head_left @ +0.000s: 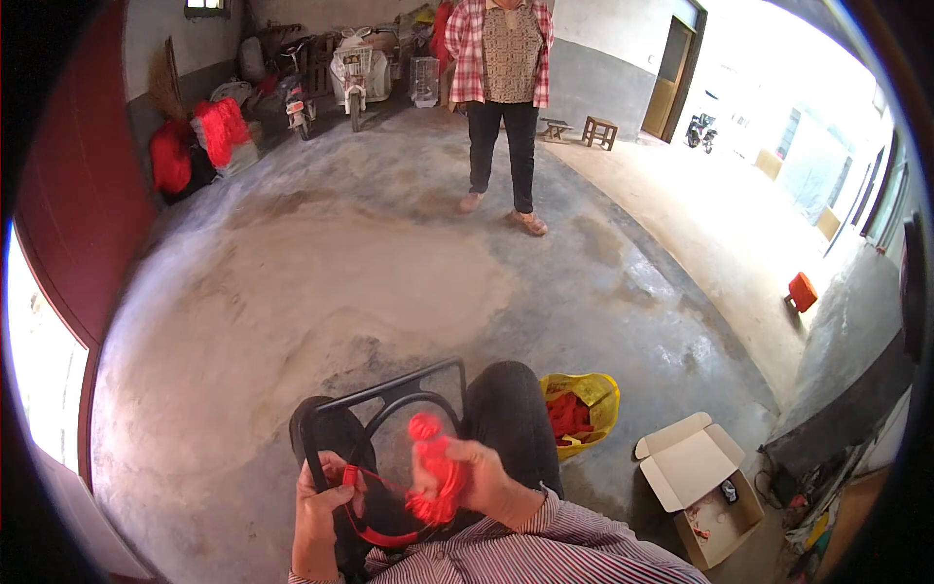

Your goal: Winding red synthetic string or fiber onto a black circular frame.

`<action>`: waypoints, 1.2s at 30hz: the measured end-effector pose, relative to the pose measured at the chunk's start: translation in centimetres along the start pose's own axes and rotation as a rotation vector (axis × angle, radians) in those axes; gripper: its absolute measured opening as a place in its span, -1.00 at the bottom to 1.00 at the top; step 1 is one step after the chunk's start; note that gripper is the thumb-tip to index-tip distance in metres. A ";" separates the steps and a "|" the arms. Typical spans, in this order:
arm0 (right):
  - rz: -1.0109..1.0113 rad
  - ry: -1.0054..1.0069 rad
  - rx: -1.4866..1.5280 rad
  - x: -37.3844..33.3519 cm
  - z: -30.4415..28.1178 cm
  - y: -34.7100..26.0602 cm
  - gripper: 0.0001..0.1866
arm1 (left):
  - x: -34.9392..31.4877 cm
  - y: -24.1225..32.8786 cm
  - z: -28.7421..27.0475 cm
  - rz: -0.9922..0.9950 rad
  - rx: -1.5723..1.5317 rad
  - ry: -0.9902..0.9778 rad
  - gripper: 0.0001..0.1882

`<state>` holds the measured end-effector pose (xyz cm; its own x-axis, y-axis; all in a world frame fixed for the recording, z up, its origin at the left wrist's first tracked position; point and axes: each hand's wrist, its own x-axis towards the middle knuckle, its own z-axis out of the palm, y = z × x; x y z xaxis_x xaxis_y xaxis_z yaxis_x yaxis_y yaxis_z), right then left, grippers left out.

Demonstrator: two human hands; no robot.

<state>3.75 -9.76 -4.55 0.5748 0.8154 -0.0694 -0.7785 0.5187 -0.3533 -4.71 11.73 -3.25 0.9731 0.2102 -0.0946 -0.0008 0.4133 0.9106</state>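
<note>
My right hand (491, 480) closes round a bright red tassel (443, 477), which has a round knob at its top and loose fringe at its lower end; it is slightly blurred. A red ribbon (384, 537) curves below the tassel and up to my left hand (326, 498), whose thumb and fingers pinch it. That hand is close beside the side bar of a black metal frame (389, 389), which stands over my lap between my knees. Whether the left fingers also touch the frame I cannot tell.
Right of my knee stands a yellow bag (605, 414) holding red pieces. Beyond it lies an open cardboard box (715, 540) with small items inside. A person (506, 78) in a checked shirt stands ahead. Parked two-wheelers (352, 78) and red bundles (224, 131) line the back.
</note>
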 end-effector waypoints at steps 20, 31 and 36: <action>-0.403 0.104 -1.444 4.1 4.1 -1.3 -0.78 | 0.9 -0.2 3.0 0.241 0.344 -0.116 -0.52; 0.068 0.324 -0.248 5.1 -2.9 1.8 -0.72 | 0.0 0.2 1.6 0.096 -0.073 -0.139 -0.52; 0.367 -0.134 0.438 7.7 -2.4 3.3 -0.74 | 1.5 -0.8 1.4 -0.016 -0.275 -0.138 -0.50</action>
<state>6.19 -2.40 -8.52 0.2332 0.9723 0.0147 -0.9686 0.2309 0.0915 -2.94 10.48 -3.52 0.9956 0.0873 -0.0351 -0.0296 0.6439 0.7645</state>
